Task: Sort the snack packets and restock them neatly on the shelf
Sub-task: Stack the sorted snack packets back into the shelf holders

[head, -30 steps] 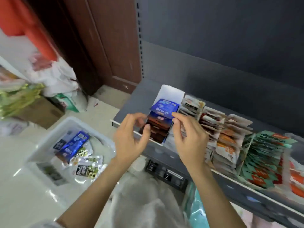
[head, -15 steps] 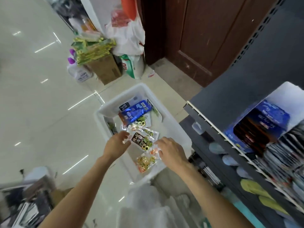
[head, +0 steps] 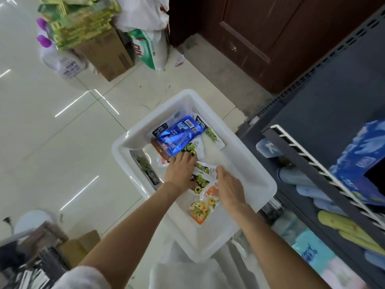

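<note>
I see the pale tiled floor (head: pixel 52 142) filling the left of my view, with a dark wooden door (head: pixel 270 38) at the top right. The dark shelf unit (head: pixel 333 90) runs down the right edge, a blue display box (head: pixel 362 155) sitting on its top board behind a white rail. In the middle stands the white plastic bin (head: pixel 250 161), and the loose snack packets lie inside it. Beyond it are a brown cardboard box (head: pixel 104 53) topped with green and yellow packs, and a white plastic bag (head: pixel 143 11).

In the bin, a blue packet (head: pixel 179 136) lies across the far end on top of others. Nearer me lie a clear packet with green and black rings (head: pixel 201 178) and an orange-edged packet of yellow rings (head: pixel 203 207).

My left hand (head: pixel 180 172) rests palm down on the packets, fingers spread fairly straight, reaching to the blue packet's near edge. My right hand (head: pixel 228 188) pinches the edge of the green-ring packet, fingers curled on it.
</note>
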